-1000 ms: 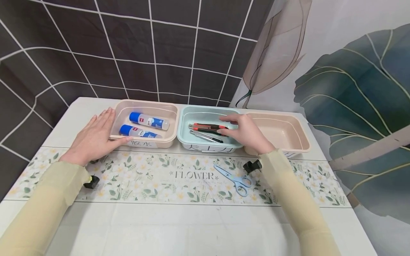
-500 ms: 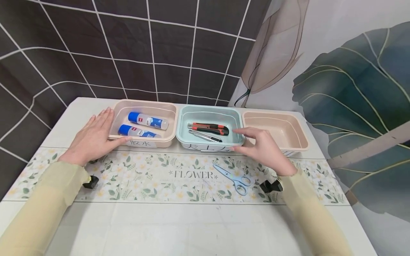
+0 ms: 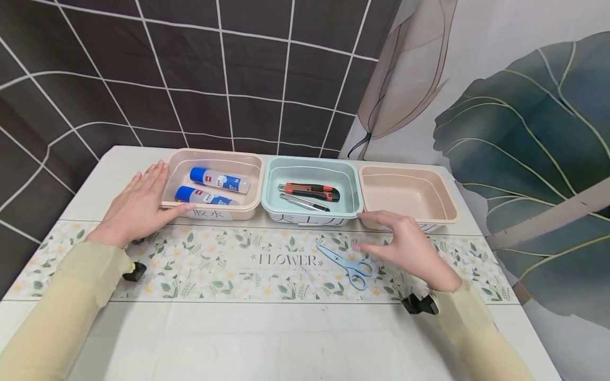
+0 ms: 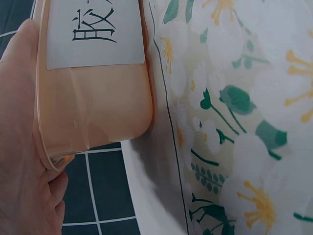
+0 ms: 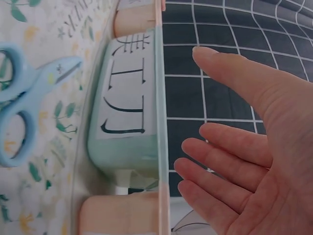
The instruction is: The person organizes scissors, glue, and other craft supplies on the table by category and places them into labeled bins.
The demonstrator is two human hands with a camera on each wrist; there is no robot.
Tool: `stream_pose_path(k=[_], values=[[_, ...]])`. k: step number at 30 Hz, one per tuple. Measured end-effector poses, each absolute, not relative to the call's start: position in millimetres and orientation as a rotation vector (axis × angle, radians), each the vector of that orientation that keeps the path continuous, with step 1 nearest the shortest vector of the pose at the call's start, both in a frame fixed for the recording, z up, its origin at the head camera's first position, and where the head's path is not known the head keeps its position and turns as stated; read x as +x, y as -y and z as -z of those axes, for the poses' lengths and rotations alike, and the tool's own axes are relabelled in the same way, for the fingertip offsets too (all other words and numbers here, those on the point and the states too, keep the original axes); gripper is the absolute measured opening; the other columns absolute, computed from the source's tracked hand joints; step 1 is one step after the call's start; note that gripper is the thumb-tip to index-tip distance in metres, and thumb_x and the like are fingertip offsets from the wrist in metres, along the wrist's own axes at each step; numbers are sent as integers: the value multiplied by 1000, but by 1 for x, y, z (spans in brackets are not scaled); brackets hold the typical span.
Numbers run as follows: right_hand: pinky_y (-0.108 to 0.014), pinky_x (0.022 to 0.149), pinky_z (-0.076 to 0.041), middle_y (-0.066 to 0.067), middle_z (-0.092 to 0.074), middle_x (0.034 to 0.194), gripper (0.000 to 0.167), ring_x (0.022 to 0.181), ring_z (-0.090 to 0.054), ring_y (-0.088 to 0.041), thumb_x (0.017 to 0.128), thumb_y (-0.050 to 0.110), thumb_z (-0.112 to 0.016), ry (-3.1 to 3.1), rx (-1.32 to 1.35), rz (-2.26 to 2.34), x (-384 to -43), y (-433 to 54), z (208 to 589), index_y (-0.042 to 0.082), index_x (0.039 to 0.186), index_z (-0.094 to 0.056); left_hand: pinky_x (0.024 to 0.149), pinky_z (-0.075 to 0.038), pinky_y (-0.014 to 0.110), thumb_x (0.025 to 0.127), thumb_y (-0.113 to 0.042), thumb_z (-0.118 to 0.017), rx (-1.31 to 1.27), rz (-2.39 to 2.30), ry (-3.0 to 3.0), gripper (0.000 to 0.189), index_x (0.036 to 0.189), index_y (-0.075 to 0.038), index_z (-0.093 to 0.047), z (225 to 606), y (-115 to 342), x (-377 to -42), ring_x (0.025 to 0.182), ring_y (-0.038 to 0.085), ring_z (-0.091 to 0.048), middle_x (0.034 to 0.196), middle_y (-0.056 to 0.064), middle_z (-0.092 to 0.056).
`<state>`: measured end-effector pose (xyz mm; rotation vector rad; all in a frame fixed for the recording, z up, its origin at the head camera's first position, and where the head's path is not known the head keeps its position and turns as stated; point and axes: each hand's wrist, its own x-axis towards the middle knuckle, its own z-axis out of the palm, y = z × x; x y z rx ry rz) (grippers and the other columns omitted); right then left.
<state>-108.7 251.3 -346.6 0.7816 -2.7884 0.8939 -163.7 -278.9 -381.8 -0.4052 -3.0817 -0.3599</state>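
My left hand (image 3: 138,203) rests on the near left corner of the left pink bin (image 3: 245,212), fingers straight along its side and thumb over the front rim. Two blue-capped glue bottles (image 3: 220,180) lie inside that bin. In the middle, a light blue bin (image 3: 286,172) holds box cutters, a red-and-black one (image 3: 312,194) and a silver one (image 3: 305,202). My right hand (image 3: 410,248) is in front of the right pink bin (image 3: 412,198), thumb and fingers spread with nothing between them. Just left of it, light blue scissors (image 3: 345,263) lie on the flowered strip.
The three bins stand in a row at the back of the white table (image 3: 286,338), with paper labels (image 4: 95,34) on their fronts. A dark curtain with white grid lines (image 3: 190,69) hangs behind. To the right is a light curtain with a large leaf print (image 3: 534,174).
My right hand has drawn back from over the box cutters in the blue bin, moving toward me and to the right, beside the scissors. The left hand stays put.
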Motion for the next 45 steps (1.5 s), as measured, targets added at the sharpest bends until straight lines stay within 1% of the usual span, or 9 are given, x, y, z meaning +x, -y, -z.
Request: stream_pose_path(k=[8, 11, 13, 17, 18, 20, 26, 36, 45], values=[[-50, 98, -52, -6, -68, 130, 66, 122, -62, -27, 73, 29, -94, 2836, 767, -864, -98, -256, 357, 7, 130, -69, 122, 10, 44, 96, -69, -48, -404, 355, 3080, 109, 159, 7, -1, 381, 279, -165, 153, 42, -4, 166, 27, -2], [-50, 92, -54, -7, -69, 129, 67, 113, -66, -28, 71, 28, -96, 2844, 761, -880, -94, -257, 363, 7, 129, -69, 122, 10, 44, 96, -69, -48, -404, 358, 3084, 109, 159, 7, -1, 381, 279, -165, 153, 42, -3, 166, 28, -2], [-50, 90, -55, -7, -69, 127, 68, 111, -66, -28, 70, 28, -96, 2861, 752, -896, -92, -258, 367, 6, 129, -69, 122, 10, 44, 96, -69, -48, -403, 359, 3085, 109, 159, 7, -1, 380, 278, -165, 153, 42, -3, 166, 27, -1], [-48, 94, -54, -5, -69, 126, 71, 112, -66, -27, 69, 34, -96, 2936, 735, -885, -88, -258, 377, 6, 128, -69, 122, 10, 44, 96, -70, -48, -402, 358, 3085, 110, 159, 7, -2, 380, 278, -164, 153, 42, -3, 166, 27, -1], [-48, 96, -53, -4, -69, 125, 71, 117, -64, -27, 69, 35, -96, 2957, 732, -883, -87, -258, 380, 5, 128, -69, 122, 10, 44, 96, -70, -48, -402, 358, 3086, 110, 159, 7, -2, 379, 278, -164, 153, 41, -3, 166, 27, -1], [-46, 96, -54, -4, -70, 123, 72, 114, -65, -26, 68, 36, -97, 2995, 720, -879, -85, -259, 385, 5, 127, -70, 122, 10, 44, 96, -69, -48, -403, 359, 3087, 110, 159, 7, -2, 379, 278, -164, 153, 41, -2, 166, 27, -1], [-43, 89, -56, -2, -71, 117, 71, 105, -67, -21, 66, 34, -98, 3025, 689, -881, -79, -261, 396, 6, 125, -71, 122, 10, 44, 96, -69, -48, -403, 359, 3089, 110, 159, 7, -1, 380, 278, -165, 153, 40, 0, 166, 27, -1], [-40, 84, -55, 1, -70, 111, 71, 94, -64, -14, 62, 35, -99, 3021, 717, -860, -74, -261, 404, 9, 123, -72, 122, 11, 44, 96, -70, -48, -395, 362, 3095, 110, 159, 6, 0, 381, 279, -165, 153, 39, 1, 166, 26, 0], [-39, 82, -55, 3, -67, 111, 64, 92, -62, -13, 63, 30, -99, 3034, 739, -814, -74, -256, 407, 9, 119, -74, 122, 11, 44, 96, -70, -48, -394, 358, 3095, 110, 159, 6, 0, 380, 278, -164, 153, 41, -2, 166, 27, -1]])
